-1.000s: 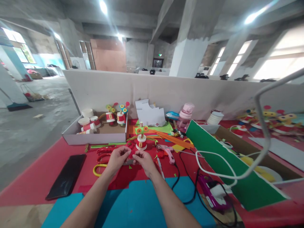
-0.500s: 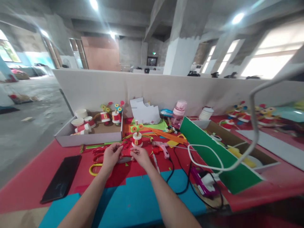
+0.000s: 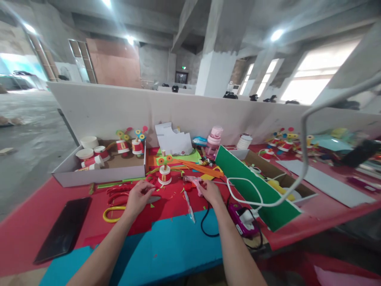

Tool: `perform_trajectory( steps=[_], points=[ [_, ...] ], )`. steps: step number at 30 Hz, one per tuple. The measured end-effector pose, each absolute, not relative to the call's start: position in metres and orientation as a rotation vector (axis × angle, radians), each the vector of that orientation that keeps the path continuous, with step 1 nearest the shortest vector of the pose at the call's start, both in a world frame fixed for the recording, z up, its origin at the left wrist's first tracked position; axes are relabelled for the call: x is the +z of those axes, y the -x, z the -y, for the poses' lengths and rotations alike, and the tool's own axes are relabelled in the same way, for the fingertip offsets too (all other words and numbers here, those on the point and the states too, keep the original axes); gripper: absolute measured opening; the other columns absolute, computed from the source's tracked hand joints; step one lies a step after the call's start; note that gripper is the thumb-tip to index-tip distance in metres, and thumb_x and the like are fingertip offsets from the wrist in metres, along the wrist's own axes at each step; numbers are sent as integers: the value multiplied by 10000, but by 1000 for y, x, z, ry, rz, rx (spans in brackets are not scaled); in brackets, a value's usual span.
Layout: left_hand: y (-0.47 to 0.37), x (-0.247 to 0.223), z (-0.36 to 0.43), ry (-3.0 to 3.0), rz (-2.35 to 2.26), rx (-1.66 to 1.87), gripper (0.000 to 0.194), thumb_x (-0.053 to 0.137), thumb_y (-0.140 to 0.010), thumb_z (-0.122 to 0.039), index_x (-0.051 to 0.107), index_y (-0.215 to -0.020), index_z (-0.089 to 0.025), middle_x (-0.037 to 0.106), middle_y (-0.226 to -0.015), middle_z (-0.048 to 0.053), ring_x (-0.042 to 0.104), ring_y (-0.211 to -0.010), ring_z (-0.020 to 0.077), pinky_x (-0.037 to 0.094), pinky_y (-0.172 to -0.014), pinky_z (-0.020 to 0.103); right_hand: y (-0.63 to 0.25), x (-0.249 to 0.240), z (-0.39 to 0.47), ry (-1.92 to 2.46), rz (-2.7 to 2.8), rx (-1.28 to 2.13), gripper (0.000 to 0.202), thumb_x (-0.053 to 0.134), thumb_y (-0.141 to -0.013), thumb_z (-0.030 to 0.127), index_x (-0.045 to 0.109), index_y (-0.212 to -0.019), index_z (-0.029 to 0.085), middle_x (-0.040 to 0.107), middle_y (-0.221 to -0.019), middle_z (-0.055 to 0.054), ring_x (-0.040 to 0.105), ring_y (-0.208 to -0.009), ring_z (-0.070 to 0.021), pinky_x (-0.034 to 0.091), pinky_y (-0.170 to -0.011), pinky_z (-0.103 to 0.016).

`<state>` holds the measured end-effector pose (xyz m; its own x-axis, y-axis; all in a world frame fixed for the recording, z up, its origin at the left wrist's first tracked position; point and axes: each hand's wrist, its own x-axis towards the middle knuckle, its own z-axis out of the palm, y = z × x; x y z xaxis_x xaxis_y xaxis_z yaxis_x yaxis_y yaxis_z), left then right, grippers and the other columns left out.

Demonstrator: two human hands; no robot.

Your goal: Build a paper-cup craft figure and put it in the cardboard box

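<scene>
My left hand (image 3: pixel 139 197) hovers over the scissors, thumb and fingers pinched together; what lies in the pinch, if anything, is too small to make out. Beneath it are scissors with red and yellow handles (image 3: pixel 106 216), partly covered by the hand. My right hand (image 3: pixel 211 192) has its fingers closed at the handle of a pink glue gun (image 3: pixel 194 181), whose nozzle points left. Between the hands a paper-cup figure (image 3: pixel 164 177) with green-and-orange eyes and coiled paper arms stands upright. A pen (image 3: pixel 189 207) lies nearer to me.
A white box (image 3: pixel 101 174) at the left holds cups and finished figures. A black phone (image 3: pixel 64 228) lies front left. At the right stand a green-sided box (image 3: pixel 256 190), a purple power strip (image 3: pixel 242 226) and a looping white cable (image 3: pixel 304 139). Paper scraps litter the red tabletop.
My right hand has left its place beside my left hand and moved right to the glue gun. My left hand stays pinched over the scissors. The view has turned slightly right.
</scene>
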<state>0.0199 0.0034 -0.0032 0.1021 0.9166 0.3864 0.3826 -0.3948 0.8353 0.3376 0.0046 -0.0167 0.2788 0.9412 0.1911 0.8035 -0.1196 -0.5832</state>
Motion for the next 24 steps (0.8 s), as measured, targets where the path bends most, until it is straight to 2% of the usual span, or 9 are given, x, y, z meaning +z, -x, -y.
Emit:
perform_trajectory(
  steps=[3,7,12,15,18,21,24],
  points=[
    [-15,-2,-3,-2081,-1234,1301,152,550,-850,-254,683,-831,-184,668,-862,55,619,-863,177,475,-770,271,-339,-21,-15,2043,1673,450,87,596,-755,253,616,-716,179,709,-724,-70,642,-754,-202,380,-616,-248],
    [-13,-6,-6,-2197,-1188,1373,135,537,-849,-173,670,-841,-193,675,-834,38,631,-815,165,487,-732,258,-339,-17,-23,2030,1697,498,42,599,-709,172,587,-669,179,695,-673,-58,641,-732,-192,359,-596,-239],
    [-13,-11,-6,-2289,-1134,1429,148,520,-864,-141,656,-849,-197,674,-839,36,642,-808,159,499,-703,245,-341,-11,-12,1919,1468,599,165,518,-828,330,563,-772,182,691,-722,-56,637,-682,-185,398,-578,-250],
    [-13,-10,-4,-2314,-1151,1433,138,524,-868,-140,649,-869,-199,689,-853,30,651,-807,154,506,-712,242,-336,-7,6,1590,1125,906,238,598,-773,409,557,-871,196,692,-751,-37,627,-610,-175,435,-545,-260],
    [-11,-8,-3,-2323,-1202,1463,102,552,-862,-161,645,-886,-198,706,-863,24,661,-795,153,518,-723,249,-328,0,24,1268,962,1178,348,717,-679,396,573,-933,207,691,-790,-26,656,-653,-178,456,-533,-248],
    [-8,-4,-4,-2348,-1162,1526,100,546,-867,-157,639,-874,-192,706,-849,23,667,-794,150,528,-730,252,-318,8,34,1072,873,1349,338,756,-650,394,589,-879,211,666,-754,-17,645,-628,-166,477,-524,-253],
    [-5,0,-4,-2418,-1034,1555,129,519,-883,-144,639,-865,-189,703,-891,38,666,-872,151,532,-775,259,-305,15,35,980,872,1487,349,661,-738,537,542,-731,209,581,-591,15,552,-490,-124,489,-511,-270]
  ],
)
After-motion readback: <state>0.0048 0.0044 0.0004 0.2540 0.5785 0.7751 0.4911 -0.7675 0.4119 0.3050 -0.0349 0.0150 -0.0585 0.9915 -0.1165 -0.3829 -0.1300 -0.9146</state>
